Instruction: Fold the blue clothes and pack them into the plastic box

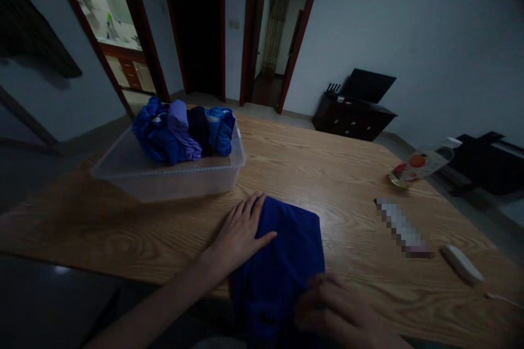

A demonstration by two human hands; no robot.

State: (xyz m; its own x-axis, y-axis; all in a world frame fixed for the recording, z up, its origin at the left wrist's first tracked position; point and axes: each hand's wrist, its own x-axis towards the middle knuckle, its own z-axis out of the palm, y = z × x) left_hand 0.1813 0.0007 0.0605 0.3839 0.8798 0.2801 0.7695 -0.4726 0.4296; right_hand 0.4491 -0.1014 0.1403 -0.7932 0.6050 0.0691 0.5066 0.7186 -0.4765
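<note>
A dark blue cloth [282, 262] lies folded on the wooden table [327, 174], hanging over its near edge. My left hand [241, 232] rests flat on the cloth's left side, fingers stretched out and apart. My right hand [335, 308] is at the cloth's lower right part, fingers curled and pinching its fabric near the table's edge. Behind the cloth stands a clear plastic bin [172, 177] holding several rolled blue and purple cloths [184, 128].
A plastic bottle [423, 163] with a fruit label lies on its side at the table's right. A blurred flat object [403, 229] and a white device [462, 264] with a cable lie near the right edge. Doorways and a dark cabinet [354, 112] stand behind.
</note>
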